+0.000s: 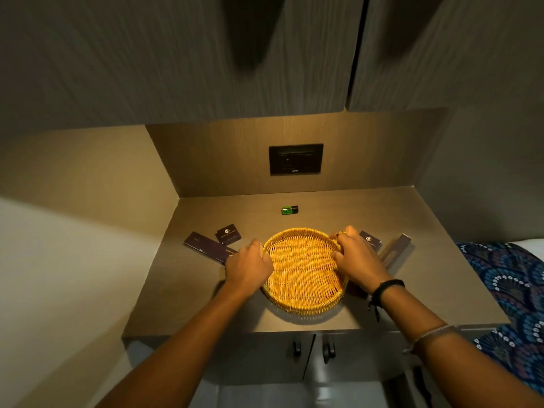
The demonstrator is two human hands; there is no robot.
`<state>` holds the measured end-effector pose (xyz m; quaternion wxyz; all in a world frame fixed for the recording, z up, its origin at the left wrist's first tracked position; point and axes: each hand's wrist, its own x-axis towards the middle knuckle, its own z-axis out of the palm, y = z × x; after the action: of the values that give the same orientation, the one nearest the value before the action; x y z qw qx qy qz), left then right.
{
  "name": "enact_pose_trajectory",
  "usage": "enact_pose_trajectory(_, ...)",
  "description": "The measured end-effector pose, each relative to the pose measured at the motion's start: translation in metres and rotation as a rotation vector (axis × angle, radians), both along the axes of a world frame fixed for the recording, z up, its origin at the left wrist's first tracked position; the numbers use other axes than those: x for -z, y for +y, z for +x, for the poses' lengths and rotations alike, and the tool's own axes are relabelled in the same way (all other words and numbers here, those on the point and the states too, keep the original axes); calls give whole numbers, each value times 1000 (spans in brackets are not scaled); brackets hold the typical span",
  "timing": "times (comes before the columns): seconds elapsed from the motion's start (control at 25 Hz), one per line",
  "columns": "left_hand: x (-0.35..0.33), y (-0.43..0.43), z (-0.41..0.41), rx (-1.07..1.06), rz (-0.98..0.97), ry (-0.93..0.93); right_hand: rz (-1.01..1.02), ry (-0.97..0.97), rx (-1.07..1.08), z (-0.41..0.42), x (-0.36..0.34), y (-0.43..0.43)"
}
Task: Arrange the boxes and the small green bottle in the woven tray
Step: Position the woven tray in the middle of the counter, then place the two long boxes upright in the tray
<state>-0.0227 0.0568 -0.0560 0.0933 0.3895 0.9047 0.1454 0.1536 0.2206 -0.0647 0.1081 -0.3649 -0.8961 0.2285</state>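
A round woven tray sits in the middle of the counter with nothing in it. My left hand grips its left rim and my right hand grips its right rim. The small green bottle lies on its side behind the tray. Left of the tray lie a long dark box and a small square dark box. On the right, partly behind my right hand, are another small dark box and a long dark box.
The brown counter is set in a niche with walls on the left, back and right. A black switch panel is on the back wall. Cabinet doors with dark handles are below the front edge. Patterned blue fabric lies at right.
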Motion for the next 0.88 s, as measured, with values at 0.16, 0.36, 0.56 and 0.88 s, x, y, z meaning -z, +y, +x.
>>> enact_pose_trajectory(0.16, 5, -8, -8, -150, 35, -18, 13, 95, 196, 7, -8, 3)
enact_pose_trajectory(0.36, 10, -13, -48, -579, 103, -236, -122, 59, 536, 37, -15, 38)
enact_pose_trajectory(0.56, 23, -23, -75, -732, 61, -283, -266, -51, 646, 71, -1, 57)
enact_pose_trajectory(0.88, 27, -8, -87, -751, 22, -383, -511, 108, 668, 68, 2, 53)
